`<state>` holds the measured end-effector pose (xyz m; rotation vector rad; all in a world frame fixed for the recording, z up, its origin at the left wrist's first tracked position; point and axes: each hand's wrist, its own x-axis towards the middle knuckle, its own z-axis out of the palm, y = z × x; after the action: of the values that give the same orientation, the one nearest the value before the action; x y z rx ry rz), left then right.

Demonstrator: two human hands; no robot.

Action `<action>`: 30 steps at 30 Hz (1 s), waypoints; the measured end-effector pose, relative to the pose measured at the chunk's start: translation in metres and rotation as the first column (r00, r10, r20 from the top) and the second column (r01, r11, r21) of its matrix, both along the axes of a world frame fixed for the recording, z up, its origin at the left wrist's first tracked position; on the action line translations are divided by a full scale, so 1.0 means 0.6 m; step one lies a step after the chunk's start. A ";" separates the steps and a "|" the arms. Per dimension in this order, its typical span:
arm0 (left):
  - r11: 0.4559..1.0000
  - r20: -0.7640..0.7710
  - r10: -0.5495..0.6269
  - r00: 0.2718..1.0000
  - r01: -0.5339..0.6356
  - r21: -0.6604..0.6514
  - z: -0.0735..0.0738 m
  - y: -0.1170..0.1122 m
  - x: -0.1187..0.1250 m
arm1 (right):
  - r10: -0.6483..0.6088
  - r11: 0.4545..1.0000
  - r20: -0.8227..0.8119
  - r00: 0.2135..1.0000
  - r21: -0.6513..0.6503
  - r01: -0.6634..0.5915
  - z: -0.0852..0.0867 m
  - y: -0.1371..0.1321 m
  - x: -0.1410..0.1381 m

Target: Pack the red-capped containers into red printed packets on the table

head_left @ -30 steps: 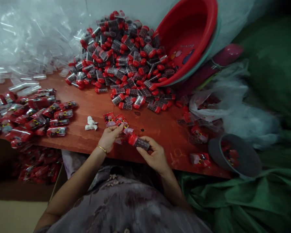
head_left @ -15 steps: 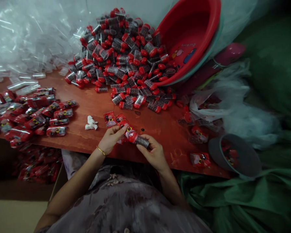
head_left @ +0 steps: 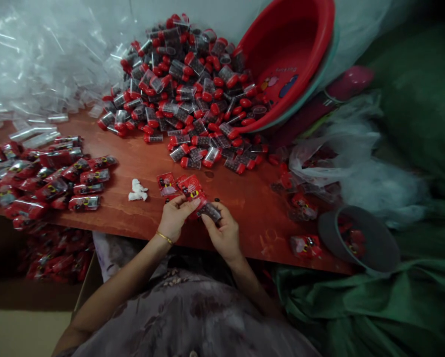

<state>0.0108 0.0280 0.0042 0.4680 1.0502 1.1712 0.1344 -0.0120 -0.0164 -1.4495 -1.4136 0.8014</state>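
Low over the table's front edge, my left hand (head_left: 175, 216) pinches a red printed card (head_left: 191, 188) with a cartoon picture. Close beside it, my right hand (head_left: 222, 229) is closed on a small clear container (head_left: 211, 211) with dark contents. The card and the container meet between my fingers; the container's red cap is mostly hidden by the left fingers. More red printed cards (head_left: 167, 183) lie on the table just beyond my left hand. A crumpled white tissue (head_left: 138, 190) lies to their left.
A large heap of red-capped containers (head_left: 193, 94) covers the back, against a tilted red basin (head_left: 311, 54). Finished-looking red packs (head_left: 51, 188) pile up at left, below clear plastic sleeves (head_left: 40, 64). A grey bowl (head_left: 328, 233) and plastic bags (head_left: 374, 183) stand at right.
My hands have drawn closer together. The left has shifted right and the right slightly left, and more of the red card's printed face now shows above my left fingers.
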 end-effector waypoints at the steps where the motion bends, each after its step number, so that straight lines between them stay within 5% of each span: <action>1: 1.000 -0.002 -0.011 1.000 0.011 -0.010 0.000 -0.001 0.003 | -0.011 1.000 -0.009 1.000 -0.006 0.011 0.000 0.001 -0.003; 6: 1.000 -0.014 -0.009 1.000 0.009 -0.026 -0.002 -0.003 0.012 | -0.049 0.998 0.017 0.999 0.030 0.049 0.008 0.015 -0.014; 10: 0.999 0.006 0.033 0.999 -0.033 -0.020 0.001 0.006 0.000 | 0.083 0.997 0.007 0.997 0.003 -0.083 0.011 0.022 -0.021; 13: 0.999 -0.024 0.053 0.998 -0.053 -0.006 0.002 0.011 -0.009 | 0.155 0.978 -0.167 0.974 -0.110 -0.175 0.006 0.017 -0.020; 16: 1.000 -0.073 0.004 0.997 -0.004 0.012 0.002 0.009 -0.009 | 0.168 0.964 -0.312 0.935 -0.145 -0.222 0.002 0.011 -0.015; 21: 0.988 -0.013 -0.154 0.988 0.154 0.009 0.005 0.000 -0.006 | 0.080 0.980 -0.333 0.939 -0.148 -0.136 -0.004 0.025 -0.019; 26: 0.956 0.094 -0.259 0.961 0.269 -0.116 0.011 0.001 -0.031 | 0.094 0.994 0.007 0.996 0.061 -0.094 -0.012 0.069 -0.038; 30: 0.947 0.054 -0.246 0.968 0.252 -0.201 0.026 0.031 -0.090 | 0.119 0.952 0.403 0.907 0.213 -0.220 -0.002 0.142 -0.022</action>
<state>-0.0432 0.0468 0.0199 0.4058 1.0427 0.8322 0.1212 0.0732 -0.0178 -1.3406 -1.8905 0.4260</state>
